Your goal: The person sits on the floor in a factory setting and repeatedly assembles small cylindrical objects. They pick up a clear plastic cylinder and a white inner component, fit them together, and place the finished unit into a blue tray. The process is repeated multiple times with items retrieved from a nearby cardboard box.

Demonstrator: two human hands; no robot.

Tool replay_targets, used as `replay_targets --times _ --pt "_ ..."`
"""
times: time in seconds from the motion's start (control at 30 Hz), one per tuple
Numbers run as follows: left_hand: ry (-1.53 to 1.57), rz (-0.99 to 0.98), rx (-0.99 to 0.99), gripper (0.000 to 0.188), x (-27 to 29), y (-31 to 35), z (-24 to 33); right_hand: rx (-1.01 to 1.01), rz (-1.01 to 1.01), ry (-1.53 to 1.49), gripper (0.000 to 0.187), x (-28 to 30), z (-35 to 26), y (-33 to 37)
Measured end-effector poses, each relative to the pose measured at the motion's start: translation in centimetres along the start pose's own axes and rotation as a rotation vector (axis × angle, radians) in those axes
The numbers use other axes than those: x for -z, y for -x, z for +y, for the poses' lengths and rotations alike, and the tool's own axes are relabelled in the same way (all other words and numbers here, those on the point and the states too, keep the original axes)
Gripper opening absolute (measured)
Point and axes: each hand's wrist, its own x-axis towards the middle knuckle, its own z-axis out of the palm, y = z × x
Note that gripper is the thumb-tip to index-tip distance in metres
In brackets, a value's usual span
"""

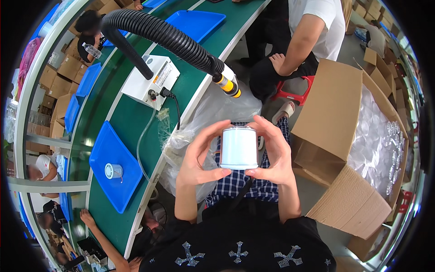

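Observation:
Over my lap I hold up a white cylinder (239, 148) with both hands. Its base flares slightly, and something clear and shiny shows round its top; I cannot tell its exact kind. My left hand (198, 153) is curved round its left side, thumb at the bottom edge and fingers near the top. On the other side my right hand (277, 153) grips it the same way. A clear plastic bag (217, 118) hangs beyond and to the left of my hands, by the green bench edge.
On the green bench (124, 113), a blue tray (118, 190) carries a small white round part (113, 171). Nearby stands a white box (156, 81) with a black corrugated hose (167, 34) arching over. An open carton (331, 118) of clear plastic pieces is at right. A seated person (312, 31) is ahead.

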Motion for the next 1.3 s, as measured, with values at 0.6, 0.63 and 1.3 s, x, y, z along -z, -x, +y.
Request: replay_targets --times 0.6,0.63,1.3 --pt "-0.193 -0.111 -0.108 0.085 -0.2 -0.4 -0.4 0.019 -0.044 0.093 0.090 -0.2 -0.1 0.2" --pt "-0.146 -0.094 -0.103 0.083 -0.4 -0.4 -0.6 -0.015 -0.031 0.066 0.089 -0.2 0.0 0.3" --pt "-0.188 -0.067 -0.070 0.079 -0.8 0.1 -0.3 -0.028 -0.097 -0.071 0.085 0.1 1.0 0.2"
